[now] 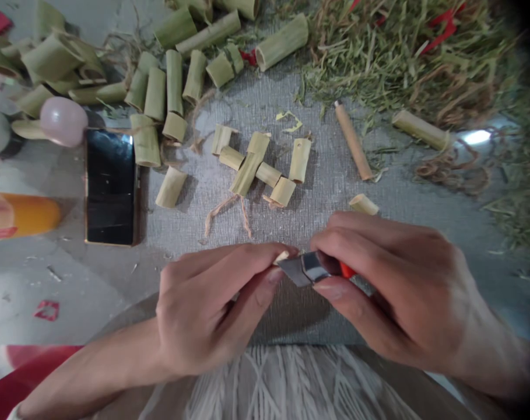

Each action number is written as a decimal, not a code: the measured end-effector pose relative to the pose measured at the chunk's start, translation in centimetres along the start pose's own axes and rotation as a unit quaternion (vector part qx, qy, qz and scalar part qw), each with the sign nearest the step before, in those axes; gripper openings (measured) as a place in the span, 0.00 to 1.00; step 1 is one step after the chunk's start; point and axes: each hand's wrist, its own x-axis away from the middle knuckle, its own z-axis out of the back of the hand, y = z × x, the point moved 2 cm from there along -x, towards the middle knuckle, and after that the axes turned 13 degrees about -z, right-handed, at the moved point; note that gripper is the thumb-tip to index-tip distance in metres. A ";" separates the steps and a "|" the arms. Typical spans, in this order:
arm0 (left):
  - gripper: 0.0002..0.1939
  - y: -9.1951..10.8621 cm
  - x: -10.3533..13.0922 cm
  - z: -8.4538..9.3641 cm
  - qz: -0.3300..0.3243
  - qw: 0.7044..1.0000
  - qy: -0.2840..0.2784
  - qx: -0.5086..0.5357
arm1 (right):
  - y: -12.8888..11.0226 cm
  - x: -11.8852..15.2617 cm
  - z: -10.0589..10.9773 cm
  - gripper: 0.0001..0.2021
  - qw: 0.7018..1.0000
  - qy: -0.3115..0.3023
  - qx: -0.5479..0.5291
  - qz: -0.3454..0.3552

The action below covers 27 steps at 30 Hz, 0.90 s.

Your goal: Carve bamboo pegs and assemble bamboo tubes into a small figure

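Observation:
My right hand (396,286) is closed around a utility knife (316,267), which has a metal front and a bit of red on its handle. Its blade points left and touches, or nearly touches, a small pale piece of bamboo (282,256). That piece is pinched between the thumb and fingers of my left hand (216,297), which hide most of it. Just beyond my hands lies a figure of short bamboo tubes (247,175) joined crosswise, with twine ends (221,213) trailing toward me. A short bamboo tube (364,204) rests beyond my right hand.
Cut bamboo tubes (155,93) crowd the back left. A phone (111,186), a pink rounded object (64,121) and an orange bottle (32,214) lie at left. A wooden-handled tool (353,140), twine (450,166) and a heap of dry grass (404,64) are at right.

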 end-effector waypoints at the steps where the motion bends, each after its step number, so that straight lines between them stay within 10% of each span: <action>1: 0.13 0.0 0.0 0.0 -0.009 1.000 -0.002 0.000 | 0.0 0.0 0.0 0.11 1.000 -0.002 -0.002 -0.001; 27: 0.10 0.1 0.3 -0.3 0.009 0.999 0.032 -0.026 | -0.8 0.7 -1.1 0.10 0.990 0.100 0.095 -0.011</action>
